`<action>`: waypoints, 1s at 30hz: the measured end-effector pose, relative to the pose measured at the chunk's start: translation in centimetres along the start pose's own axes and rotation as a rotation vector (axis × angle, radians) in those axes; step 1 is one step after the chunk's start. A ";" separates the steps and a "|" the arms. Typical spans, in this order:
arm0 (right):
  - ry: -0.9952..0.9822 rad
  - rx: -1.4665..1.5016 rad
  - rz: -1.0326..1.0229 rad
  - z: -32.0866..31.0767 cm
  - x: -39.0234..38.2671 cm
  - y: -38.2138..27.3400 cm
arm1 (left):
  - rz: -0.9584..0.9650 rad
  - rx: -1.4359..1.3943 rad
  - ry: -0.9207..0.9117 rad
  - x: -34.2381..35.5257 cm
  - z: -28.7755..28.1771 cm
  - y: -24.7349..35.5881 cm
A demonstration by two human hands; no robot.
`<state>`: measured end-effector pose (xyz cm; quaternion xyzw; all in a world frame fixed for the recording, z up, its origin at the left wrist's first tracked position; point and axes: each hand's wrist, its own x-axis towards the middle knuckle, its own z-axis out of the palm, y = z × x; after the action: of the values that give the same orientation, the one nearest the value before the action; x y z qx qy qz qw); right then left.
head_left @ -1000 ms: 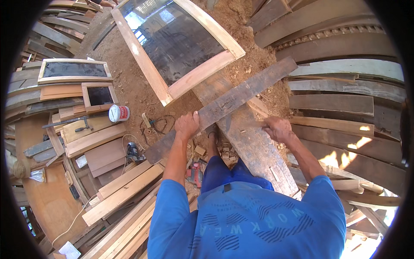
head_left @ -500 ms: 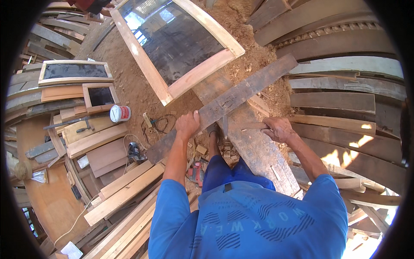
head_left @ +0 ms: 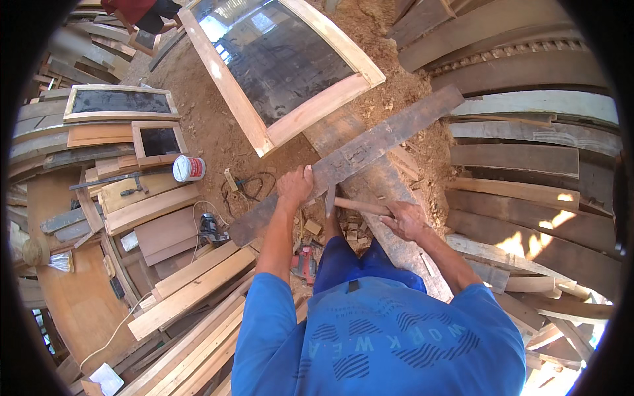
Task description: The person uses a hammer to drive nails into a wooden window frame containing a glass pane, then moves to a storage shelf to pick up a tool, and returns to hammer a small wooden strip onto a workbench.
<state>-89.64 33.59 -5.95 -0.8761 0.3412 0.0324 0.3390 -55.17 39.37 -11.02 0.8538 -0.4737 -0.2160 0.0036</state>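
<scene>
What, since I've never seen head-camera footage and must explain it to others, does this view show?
There is no robot here, just a person's two bare hands. The left of two fisheye cameras worn on the head looks down, so straight edges bend near the rim. Picture left is the person's left.

The left hand holds a dark plank that crosses over a worn board. The right hand grips the wooden handle of a hammer-like tool, its head near the plank's edge.

Beyond is a wood-framed panel; to the left stands a white bucket.
</scene>
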 end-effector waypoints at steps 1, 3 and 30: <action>-0.044 -0.059 -0.003 -0.1 0.6 0.4 | 0.013 -0.011 0.004 0.1 0.2 -0.4; -0.134 -0.181 -0.008 -1.9 2.8 0.9 | 0.037 -0.036 0.011 0.3 0.0 -0.5; -0.135 -0.135 0.010 -4.1 4.4 1.4 | 0.024 -0.012 0.043 0.3 -0.5 0.1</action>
<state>-87.87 27.80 -4.85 -0.8910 0.3191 0.1159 0.3013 -54.89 38.97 -10.72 0.8524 -0.4825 -0.2003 0.0218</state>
